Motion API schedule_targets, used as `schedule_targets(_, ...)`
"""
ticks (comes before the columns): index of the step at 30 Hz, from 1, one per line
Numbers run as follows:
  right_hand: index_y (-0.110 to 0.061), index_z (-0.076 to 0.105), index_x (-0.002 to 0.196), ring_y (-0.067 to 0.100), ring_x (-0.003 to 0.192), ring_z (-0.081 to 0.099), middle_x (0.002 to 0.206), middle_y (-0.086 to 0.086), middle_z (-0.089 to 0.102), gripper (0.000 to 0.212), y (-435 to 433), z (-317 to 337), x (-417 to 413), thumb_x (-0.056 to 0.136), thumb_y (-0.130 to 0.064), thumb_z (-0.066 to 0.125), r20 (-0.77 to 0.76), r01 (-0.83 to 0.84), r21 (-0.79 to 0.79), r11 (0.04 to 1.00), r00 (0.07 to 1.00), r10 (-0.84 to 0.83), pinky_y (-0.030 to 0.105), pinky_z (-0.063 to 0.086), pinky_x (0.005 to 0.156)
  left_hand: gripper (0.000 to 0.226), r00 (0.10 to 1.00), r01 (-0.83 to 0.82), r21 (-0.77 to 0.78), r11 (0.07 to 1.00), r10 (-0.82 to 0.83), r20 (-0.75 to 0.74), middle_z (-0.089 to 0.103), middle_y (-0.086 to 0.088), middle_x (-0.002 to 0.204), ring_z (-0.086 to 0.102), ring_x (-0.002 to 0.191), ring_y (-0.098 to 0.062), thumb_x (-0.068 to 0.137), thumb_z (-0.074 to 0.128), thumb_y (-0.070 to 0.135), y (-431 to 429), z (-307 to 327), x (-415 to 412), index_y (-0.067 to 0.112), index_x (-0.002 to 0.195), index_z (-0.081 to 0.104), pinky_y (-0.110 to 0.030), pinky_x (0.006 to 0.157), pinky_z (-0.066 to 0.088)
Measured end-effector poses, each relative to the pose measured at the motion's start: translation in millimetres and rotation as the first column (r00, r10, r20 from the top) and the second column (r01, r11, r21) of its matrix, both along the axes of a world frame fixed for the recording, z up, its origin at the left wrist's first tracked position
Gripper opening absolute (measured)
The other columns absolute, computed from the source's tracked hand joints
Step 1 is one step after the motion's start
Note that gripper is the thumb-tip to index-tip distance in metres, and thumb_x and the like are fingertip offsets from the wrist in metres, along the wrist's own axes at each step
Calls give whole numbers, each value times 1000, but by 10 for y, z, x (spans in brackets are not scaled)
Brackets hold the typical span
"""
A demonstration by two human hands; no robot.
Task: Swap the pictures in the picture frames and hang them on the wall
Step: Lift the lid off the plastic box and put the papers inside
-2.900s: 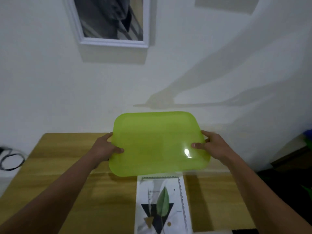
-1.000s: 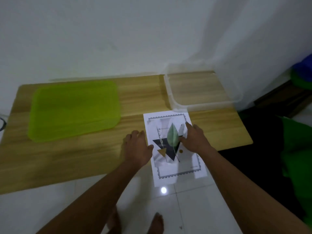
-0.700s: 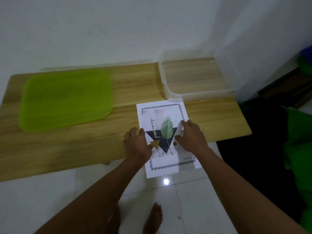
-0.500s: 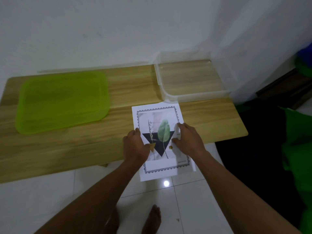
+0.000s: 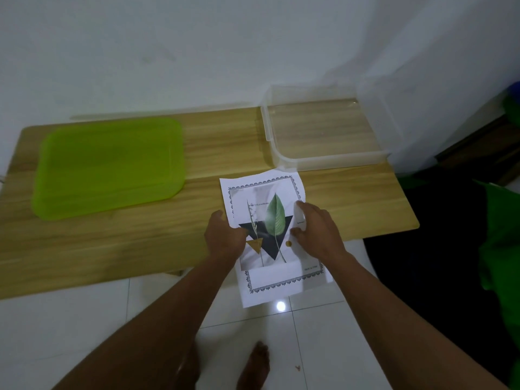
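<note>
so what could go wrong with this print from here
1. The leaf print reaches past the table's near edge, held only at its sides by the left hand and right hand; a tight grip could crease it, a slack one could drop it to the floor.
2. Its far right corner curls up beside the clear plastic box and might catch on it.
</note>
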State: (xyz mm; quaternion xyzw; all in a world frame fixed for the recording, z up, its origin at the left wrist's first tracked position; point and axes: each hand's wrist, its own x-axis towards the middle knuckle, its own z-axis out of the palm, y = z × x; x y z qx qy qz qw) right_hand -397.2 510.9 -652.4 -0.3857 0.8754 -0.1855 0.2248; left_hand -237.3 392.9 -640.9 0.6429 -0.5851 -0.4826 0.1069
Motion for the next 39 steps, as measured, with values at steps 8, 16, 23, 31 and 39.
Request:
schedule_targets(8, -23, 36, 147, 35, 128, 40, 143, 6, 45, 77, -96, -28, -65, 81, -23, 77, 57, 124, 4, 992, 991, -124, 47, 36, 105, 33, 1000, 18, 10, 1000, -19, 18, 74, -8, 100, 68, 88, -26, 66, 84, 7, -97, -38, -18, 12, 96, 70, -31, 76, 52)
schedule_targets(16, -31, 37, 143, 29, 113, 54, 127, 7, 43, 79, -166, -12, -90, 77, -11, 76, 189, 207, -63, 976, 963, -192, 36, 46, 93, 32, 999, 29, -78, 997, -30, -11, 73, -2, 89, 68, 86, -23, 66, 82, 7, -91, -125, -74, 13, 92, 66, -30, 76, 51)
schedule_targets(23, -31, 18, 151, 32, 113, 51, 129, 11, 42, 101, -199, -13, -101, 73, -18, 82, 212, 226, -28, 974, 953, -215, 39, 46, 94, 68, 996, 17, -40, 999, -20, -82, 67, -2, 88, 66, 90, -24, 69, 82, 4, -107, -178, -40, 16, 129, 52, -38, 88, 52)
schedule_targets(31, -35, 13, 153, 26, 91, 53, 127, 6, 36, 97, -215, 50, -40, 81, -7, 71, 166, 213, -67, 975, 966, -200, 34, 46, 78, 71, 991, 95, -127, 987, -106, -79, 63, 7, 79, 64, 83, -17, 71, 80, 6, -77, -240, 12, 20, 134, 51, -31, 81, 50)
schedule_targets(39, -32, 13, 154, 24, 88, 49, 127, 8, 42, 92, -236, 64, 38, 83, -1, 64, 165, 241, -67, 968, 960, -227, 27, 38, 70, 71, 994, 59, -153, 986, -73, -87, 63, 13, 75, 67, 83, -16, 69, 82, 8, -51, -329, 7, 19, 133, 53, -39, 87, 53)
